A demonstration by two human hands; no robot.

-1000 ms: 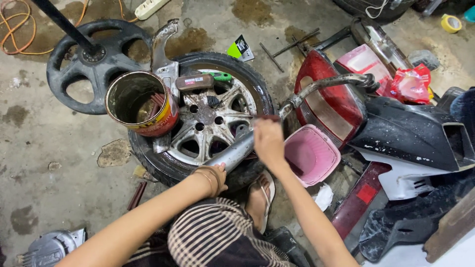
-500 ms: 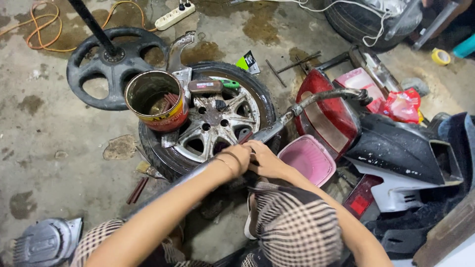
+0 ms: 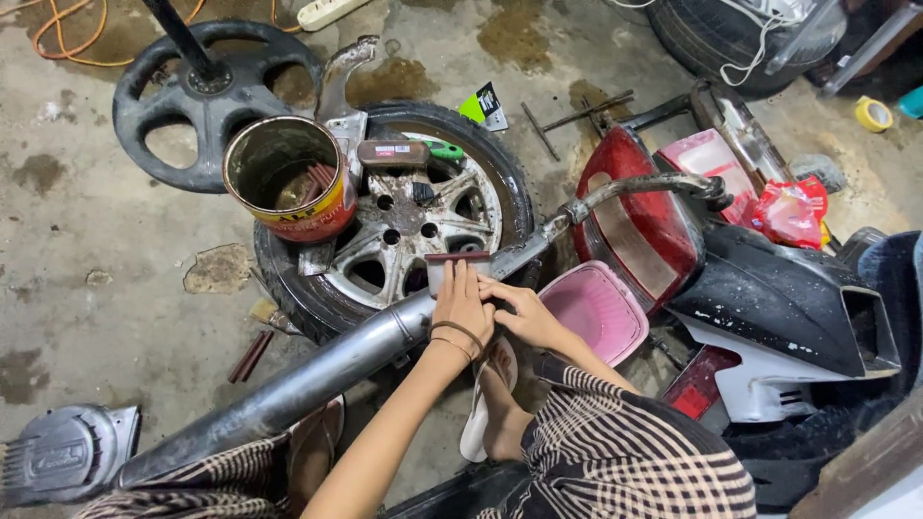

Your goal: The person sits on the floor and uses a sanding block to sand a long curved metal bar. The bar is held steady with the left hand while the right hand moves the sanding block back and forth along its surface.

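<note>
A long grey exhaust pipe runs from the lower left up to its curved end and lies across a tyre with a dirty alloy wheel. My left hand presses a small flat scraper with a dark red edge against the pipe. Beside it, my right hand is wrapped over the pipe, its fingertips touching the left hand. An open can with dark paste inside stands on the tyre's left side.
A pink basin sits right of my hands, beside a red tail-light cover and a black scooter fairing. A black wheel-shaped stand base lies at the upper left, a grey engine cover at the lower left, and another tyre at the top right.
My right hand has come down from the pipe's upper part to join the left at the pipe's middle. The scraper now lies under my left fingers.
</note>
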